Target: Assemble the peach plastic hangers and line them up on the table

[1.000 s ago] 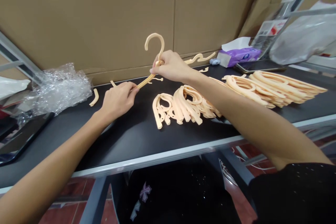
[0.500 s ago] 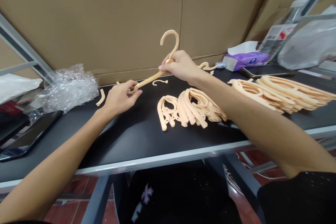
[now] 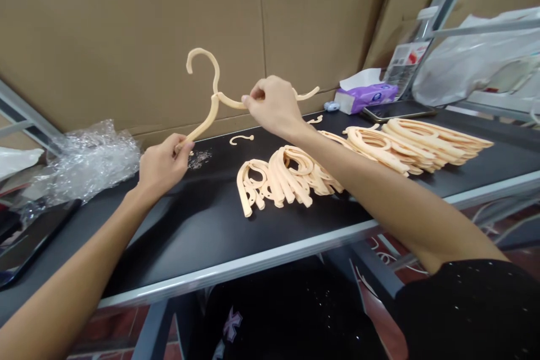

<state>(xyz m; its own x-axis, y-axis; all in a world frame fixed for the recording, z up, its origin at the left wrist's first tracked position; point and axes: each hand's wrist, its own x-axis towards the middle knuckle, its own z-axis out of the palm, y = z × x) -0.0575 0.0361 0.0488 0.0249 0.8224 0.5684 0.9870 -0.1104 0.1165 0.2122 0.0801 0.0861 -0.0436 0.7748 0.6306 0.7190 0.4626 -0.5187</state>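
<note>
A peach plastic hanger [image 3: 211,102] is held up above the black table [image 3: 202,236], its hook pointing up. My left hand [image 3: 162,166] is closed on the end of the hanger's left arm. My right hand [image 3: 272,104] pinches the hanger's right arm near its middle. The right arm's tip sticks out past my right hand. Below my right forearm lies a heap of peach hanger parts [image 3: 278,177]. A small loose hook [image 3: 241,138] lies on the table behind that heap.
A long row of peach hanger pieces [image 3: 417,140] lies at the right. Crumpled clear plastic wrap [image 3: 84,157] sits at the left. A purple tissue pack [image 3: 365,95] and a phone [image 3: 399,109] are at the back right, cardboard [image 3: 169,22] behind.
The hanger has been spread out: the hook has moved left, and my right hand now grips the right arm instead of the hook's base. My left hand has shifted left.
</note>
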